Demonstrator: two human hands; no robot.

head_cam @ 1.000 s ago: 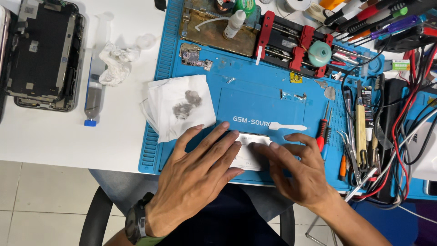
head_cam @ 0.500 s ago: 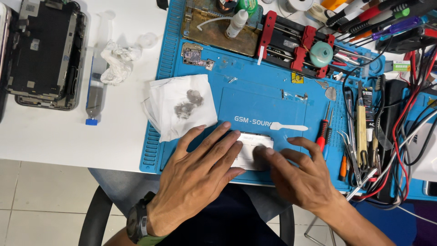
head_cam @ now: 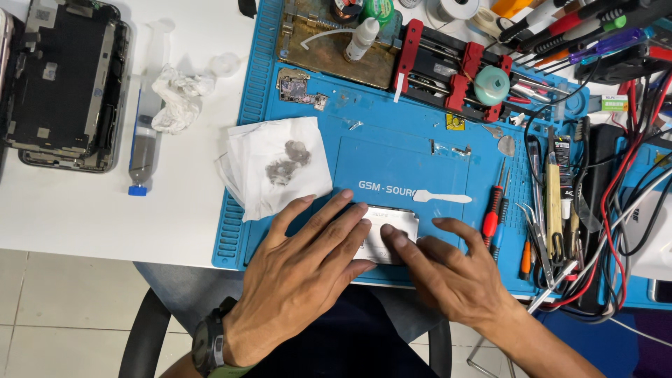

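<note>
The small flat white rectangular piece (head_cam: pixel 389 234) lies at the near edge of the blue silicone work mat (head_cam: pixel 392 157), pinned under your fingers. Your left hand (head_cam: pixel 304 276) lies flat on it, fingers spread and straight, gripping nothing. Your right hand (head_cam: pixel 451 276) presses its near right side with extended fingertips. A white plastic spudger (head_cam: pixel 441 197) lies just beyond; a stained white tissue (head_cam: pixel 276 164) sits far left.
</note>
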